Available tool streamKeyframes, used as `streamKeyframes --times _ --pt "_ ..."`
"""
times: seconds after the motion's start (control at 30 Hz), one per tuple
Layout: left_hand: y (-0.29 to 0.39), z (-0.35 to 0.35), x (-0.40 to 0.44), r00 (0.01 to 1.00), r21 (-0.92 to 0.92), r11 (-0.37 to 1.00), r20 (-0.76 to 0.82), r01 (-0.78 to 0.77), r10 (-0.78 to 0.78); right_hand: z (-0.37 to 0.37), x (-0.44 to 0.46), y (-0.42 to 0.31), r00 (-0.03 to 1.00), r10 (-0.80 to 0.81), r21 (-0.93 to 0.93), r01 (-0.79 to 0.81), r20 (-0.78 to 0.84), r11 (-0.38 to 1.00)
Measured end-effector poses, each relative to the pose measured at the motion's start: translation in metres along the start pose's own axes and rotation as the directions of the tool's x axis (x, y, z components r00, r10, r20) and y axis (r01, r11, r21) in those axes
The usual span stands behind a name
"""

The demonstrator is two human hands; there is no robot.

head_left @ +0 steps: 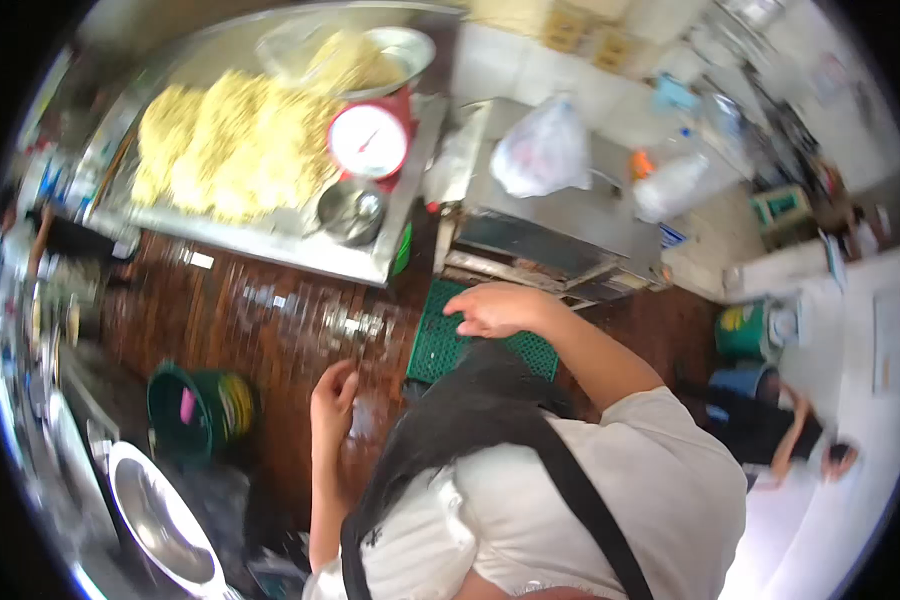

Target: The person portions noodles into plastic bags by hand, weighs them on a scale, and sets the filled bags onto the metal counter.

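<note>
Our L hand (pixel 334 390) & R hand (pixel 494 309): empty, fingers loosely curled. We should handle noodles (pixel 235 145), approx. 10 o'clock, gently.

1 left hand (pixel 334 398) and 1 right hand (pixel 494 310) show, along with 1 red scale (pixel 370 142), 1 small metal pot (pixel 351 213), 1 green floor mat (pixel 436 335) and 2 green buckets (pixel 210 415).
</note>
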State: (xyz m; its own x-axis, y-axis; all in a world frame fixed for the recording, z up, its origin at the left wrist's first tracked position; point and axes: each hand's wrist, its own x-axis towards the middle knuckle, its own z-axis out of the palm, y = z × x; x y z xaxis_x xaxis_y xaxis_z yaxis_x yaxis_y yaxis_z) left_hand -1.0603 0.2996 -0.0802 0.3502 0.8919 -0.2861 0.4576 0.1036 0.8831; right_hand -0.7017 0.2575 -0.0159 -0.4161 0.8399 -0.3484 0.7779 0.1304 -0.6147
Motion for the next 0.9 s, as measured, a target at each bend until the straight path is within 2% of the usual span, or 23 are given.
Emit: streamKeyframes --times 0.03,0.17,0.23,0.27,0.33,0.37,0.47,0.6,0.67,0.73,0.83,0.9 --pt "-0.010 -0.009 0.009 0.999 0.007 0.999 0.008 -0.032 0.032 -0.008 0.002 -0.005 0.999 0.052 0.026 -0.052 0.008 0.998" --pt "-0.006 -0.032 0.049 0.993 -0.050 0.999 0.120 0.015 -0.009 -0.009 0.020 -0.005 0.985 0.166 0.031 -0.165 -0.047 0.986" --pt "0.005 -0.039 0.061 0.991 -0.056 0.998 0.133 0.030 -0.022 -0.007 0.033 -0.002 0.985 0.173 0.000 -0.173 -0.020 0.985" --pt "0.030 -0.045 0.066 0.991 0.060 0.998 0.134 -0.020 0.012 -0.008 0.041 -0.002 0.986 0.162 0.006 -0.162 -0.026 0.987" --pt "0.046 -0.055 0.082 0.985 0.109 0.988 0.145 -0.105 0.089 -0.015 0.063 -0.012 0.984 0.174 0.038 -0.175 0.023 0.984" --pt "0.043 -0.057 0.094 0.987 0.042 0.998 0.153 -0.055 0.048 -0.015 0.076 -0.012 0.987 0.162 0.042 -0.163 0.020 0.986" --pt "0.056 -0.081 0.122 0.978 0.113 0.993 0.210 -0.042 0.018 -0.029 0.127 -0.016 0.980 0.145 0.204 -0.171 0.135 0.964" --pt "0.053 -0.123 0.163 0.983 0.159 0.987 0.182 -0.017 -0.012 -0.053 0.206 -0.013 0.999 0.001 0.309 -0.018 0.055 0.951" --pt "0.050 -0.146 0.179 0.992 0.182 0.983 0.128 -0.021 -0.003 -0.071 0.247 -0.019 0.997 0.006 0.283 -0.029 0.082 0.959" --pt "0.046 -0.174 0.199 0.996 0.158 0.987 0.076 0.038 -0.050 -0.089 0.291 -0.021 0.995 -0.034 0.284 0.006 0.096 0.959" --pt "0.034 -0.205 0.221 0.997 0.076 0.994 0.004 0.076 -0.077 -0.109 0.348 -0.031 0.968 -0.249 0.037 0.251 -0.040 0.967" --pt "0.029 -0.223 0.237 0.996 0.001 0.996 -0.020 0.088 -0.088 -0.128 0.371 -0.047 0.968 -0.249 0.095 0.252 -0.041 0.963"
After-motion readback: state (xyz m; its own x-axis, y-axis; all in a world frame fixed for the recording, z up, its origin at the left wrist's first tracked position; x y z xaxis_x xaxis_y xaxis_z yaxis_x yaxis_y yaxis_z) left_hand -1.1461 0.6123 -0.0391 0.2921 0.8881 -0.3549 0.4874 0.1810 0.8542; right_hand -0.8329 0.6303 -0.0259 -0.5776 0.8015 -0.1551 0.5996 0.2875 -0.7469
